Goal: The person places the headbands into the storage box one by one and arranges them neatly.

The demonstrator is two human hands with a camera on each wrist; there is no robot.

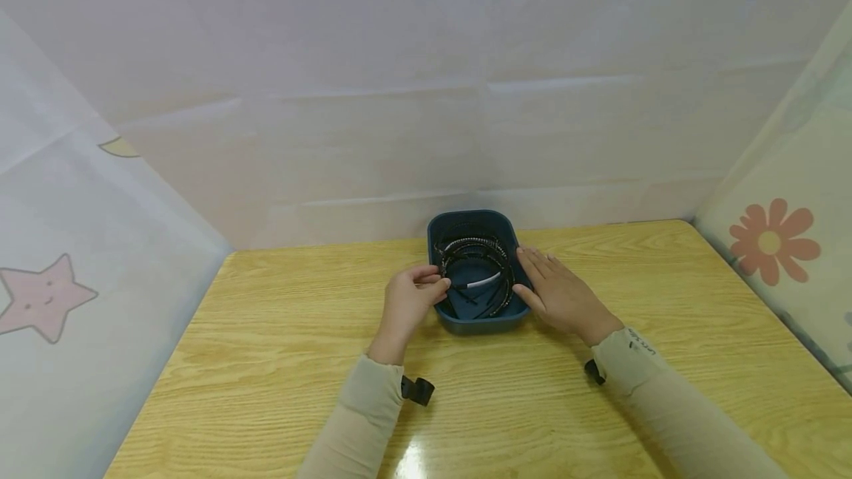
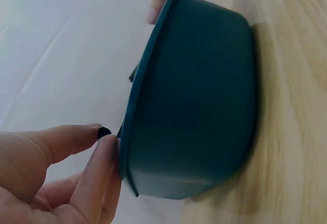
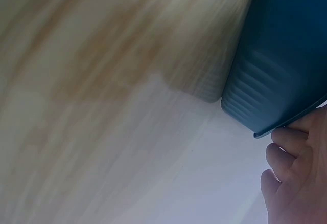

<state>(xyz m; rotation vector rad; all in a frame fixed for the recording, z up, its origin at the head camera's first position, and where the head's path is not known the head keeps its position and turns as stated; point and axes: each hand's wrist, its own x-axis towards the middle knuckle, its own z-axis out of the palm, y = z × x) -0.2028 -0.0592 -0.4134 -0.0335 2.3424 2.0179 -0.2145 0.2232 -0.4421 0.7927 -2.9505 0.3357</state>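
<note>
A dark blue plastic bin (image 1: 484, 326) stands on the table with several thin black headbands, some beaded or sparkly, inside it. At the bin's left rim my left hand (image 1: 407, 303) pinches the dark end of a headband with a pale section (image 1: 484, 281). That dark tip (image 2: 103, 132) shows between thumb and finger in the left wrist view, just over the rim. My right hand (image 1: 562, 294) rests against the right rim, its fingers fairly straight. In the right wrist view the right hand's fingers (image 3: 280, 157) lie along the edge of the bin.
The wood-grain table (image 1: 279, 346) reaches back to a pale cloth wall (image 1: 373, 146). Side walls carry a pink star (image 1: 48, 293) on the left and a red flower (image 1: 775, 242) on the right. Black straps (image 1: 418, 391) are on the wrists.
</note>
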